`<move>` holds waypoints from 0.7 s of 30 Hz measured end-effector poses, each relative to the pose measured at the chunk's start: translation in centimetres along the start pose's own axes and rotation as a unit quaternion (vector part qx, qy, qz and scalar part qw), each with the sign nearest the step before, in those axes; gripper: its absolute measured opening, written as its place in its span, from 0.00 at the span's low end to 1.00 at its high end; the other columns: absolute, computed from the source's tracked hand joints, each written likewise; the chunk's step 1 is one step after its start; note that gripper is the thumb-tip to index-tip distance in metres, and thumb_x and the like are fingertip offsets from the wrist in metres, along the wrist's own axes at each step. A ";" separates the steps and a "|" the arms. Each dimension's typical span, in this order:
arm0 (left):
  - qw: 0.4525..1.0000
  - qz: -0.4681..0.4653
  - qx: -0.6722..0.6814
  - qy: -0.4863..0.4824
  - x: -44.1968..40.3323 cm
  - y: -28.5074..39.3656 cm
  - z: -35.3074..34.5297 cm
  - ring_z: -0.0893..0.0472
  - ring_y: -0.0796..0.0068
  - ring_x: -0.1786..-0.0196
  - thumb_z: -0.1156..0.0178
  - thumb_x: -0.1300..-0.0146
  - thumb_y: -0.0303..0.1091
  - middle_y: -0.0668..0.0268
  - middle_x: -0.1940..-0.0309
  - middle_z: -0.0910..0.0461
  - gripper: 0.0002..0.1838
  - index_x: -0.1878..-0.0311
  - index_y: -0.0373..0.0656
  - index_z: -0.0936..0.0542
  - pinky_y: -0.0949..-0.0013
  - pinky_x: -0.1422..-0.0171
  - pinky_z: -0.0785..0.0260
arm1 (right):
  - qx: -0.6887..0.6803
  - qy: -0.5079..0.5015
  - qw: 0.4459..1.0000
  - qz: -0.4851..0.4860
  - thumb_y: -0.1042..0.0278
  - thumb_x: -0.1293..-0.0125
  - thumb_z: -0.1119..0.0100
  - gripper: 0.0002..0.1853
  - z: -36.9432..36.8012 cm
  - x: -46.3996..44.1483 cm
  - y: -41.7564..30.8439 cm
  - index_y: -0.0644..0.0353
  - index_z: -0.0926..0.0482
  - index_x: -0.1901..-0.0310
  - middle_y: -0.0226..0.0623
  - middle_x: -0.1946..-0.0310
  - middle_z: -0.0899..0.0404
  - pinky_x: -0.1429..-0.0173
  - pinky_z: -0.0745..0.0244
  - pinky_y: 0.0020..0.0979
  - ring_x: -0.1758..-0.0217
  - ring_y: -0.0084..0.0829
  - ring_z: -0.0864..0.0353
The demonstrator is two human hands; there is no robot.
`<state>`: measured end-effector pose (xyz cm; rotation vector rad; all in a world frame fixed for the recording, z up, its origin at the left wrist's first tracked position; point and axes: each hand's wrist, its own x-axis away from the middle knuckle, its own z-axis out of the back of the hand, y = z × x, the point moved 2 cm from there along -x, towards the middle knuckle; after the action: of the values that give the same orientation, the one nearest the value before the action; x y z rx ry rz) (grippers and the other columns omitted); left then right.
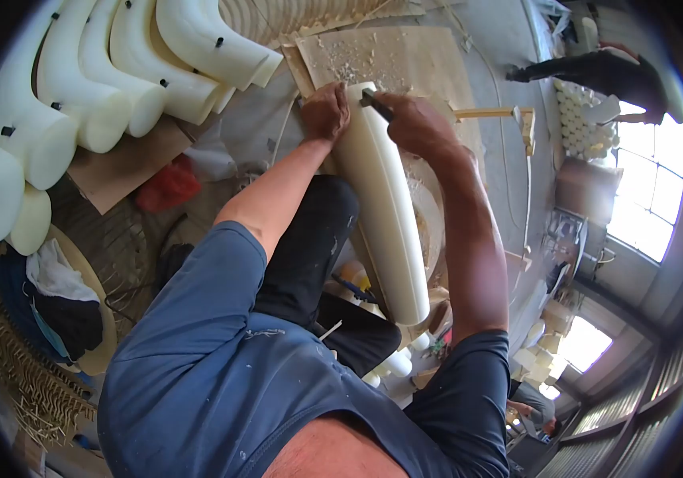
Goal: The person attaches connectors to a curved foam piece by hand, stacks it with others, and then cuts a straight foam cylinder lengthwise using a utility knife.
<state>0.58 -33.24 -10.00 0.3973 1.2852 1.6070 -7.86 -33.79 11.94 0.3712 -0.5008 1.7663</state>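
A long cream-coloured rounded piece (380, 199) lies lengthwise in front of me, its near end by my knees. My left hand (326, 114) is closed at its far end, on the left edge; the fingertips are mostly hidden. My right hand (421, 126) grips a dark, flat-ended hand tool (376, 103). The tool's tip touches or hovers just over the top of the far end; I cannot tell which. The exact kind of tool is unclear, since the fist covers most of it.
Several large curved cream pieces (86, 103) with black plugs are stacked at left. Shavings lie on a brown board (381, 56) beyond my hands. A wooden frame (489, 114) stands at right, a red bag (168, 185) at left. One person (608, 76) is in the right background, another (534, 402) lower right.
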 end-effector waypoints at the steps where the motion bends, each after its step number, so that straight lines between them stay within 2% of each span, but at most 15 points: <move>1: 1.000 -0.001 -0.021 -0.005 0.1 -0.3 -0.2 0.17 0.47 0.67 0.48 0.24 0.41 0.55 0.72 0.18 0.16 0.67 0.46 0.20 0.50 0.61 0.25 | 0.029 0.033 0.999 0.010 0.76 0.39 0.50 0.30 -1.0 -0.2 0.3 0.44 0.20 0.34 0.56 0.53 0.14 0.48 0.20 0.46 0.51 0.52 0.13; 4: 0.999 -0.016 -0.033 -0.006 0.1 0.0 -0.1 0.17 0.49 0.67 0.47 0.24 0.41 0.57 0.72 0.17 0.16 0.68 0.46 0.20 0.51 0.60 0.24 | 0.005 -0.012 0.999 -0.047 0.76 0.39 0.51 0.29 -3.8 -1.6 0.2 0.45 0.21 0.35 0.56 0.50 0.15 0.42 0.22 0.48 0.46 0.55 0.15; 8: 0.999 0.003 -0.025 -0.022 -0.1 0.4 0.3 0.16 0.49 0.67 0.47 0.25 0.41 0.56 0.71 0.17 0.16 0.68 0.45 0.20 0.50 0.59 0.24 | 0.018 -0.011 1.000 -0.003 0.76 0.39 0.52 0.31 -3.4 -0.6 1.2 0.45 0.22 0.34 0.56 0.51 0.15 0.42 0.22 0.47 0.47 0.54 0.15; 12: 1.000 0.007 -0.009 -0.008 -0.3 -0.1 -0.1 0.16 0.49 0.65 0.47 0.25 0.41 0.55 0.69 0.16 0.16 0.67 0.44 0.18 0.50 0.59 0.24 | 0.026 0.023 0.999 -0.031 0.76 0.39 0.52 0.32 -1.9 2.6 0.2 0.41 0.23 0.32 0.54 0.52 0.14 0.43 0.22 0.49 0.47 0.53 0.15; 14: 1.000 0.018 -0.005 -0.010 -0.2 0.3 0.2 0.16 0.49 0.65 0.47 0.25 0.41 0.54 0.69 0.16 0.16 0.66 0.44 0.18 0.50 0.59 0.24 | 0.037 -0.030 0.997 -0.068 0.72 0.37 0.49 0.32 -3.5 1.8 0.1 0.41 0.25 0.30 0.51 0.45 0.16 0.41 0.20 0.50 0.42 0.50 0.15; 18: 0.999 0.020 -0.010 -0.024 -0.5 0.6 0.4 0.16 0.48 0.65 0.47 0.25 0.41 0.54 0.69 0.15 0.16 0.66 0.45 0.17 0.50 0.58 0.24 | -0.017 0.017 0.998 -0.052 0.75 0.37 0.51 0.33 -4.6 2.6 1.9 0.37 0.25 0.30 0.54 0.48 0.15 0.40 0.23 0.50 0.45 0.53 0.15; 19: 0.999 0.035 -0.003 -0.029 -0.5 0.5 0.2 0.16 0.47 0.66 0.47 0.24 0.42 0.54 0.70 0.16 0.16 0.67 0.46 0.18 0.50 0.59 0.24 | -0.008 -0.014 0.998 -0.061 0.75 0.37 0.52 0.33 -3.3 3.7 1.7 0.36 0.25 0.30 0.54 0.48 0.15 0.39 0.23 0.50 0.44 0.53 0.15; 21: 0.999 0.021 -0.017 -0.029 -0.8 0.2 -0.2 0.17 0.46 0.66 0.48 0.24 0.42 0.54 0.71 0.16 0.17 0.67 0.46 0.18 0.49 0.60 0.24 | 0.007 -0.005 0.998 -0.056 0.74 0.36 0.52 0.33 -1.7 5.6 1.3 0.35 0.26 0.29 0.53 0.48 0.15 0.40 0.23 0.50 0.45 0.53 0.15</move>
<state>0.73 -34.01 -9.64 0.4489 1.2121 1.6389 -10.48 -28.51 13.15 0.4102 -0.4672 1.6602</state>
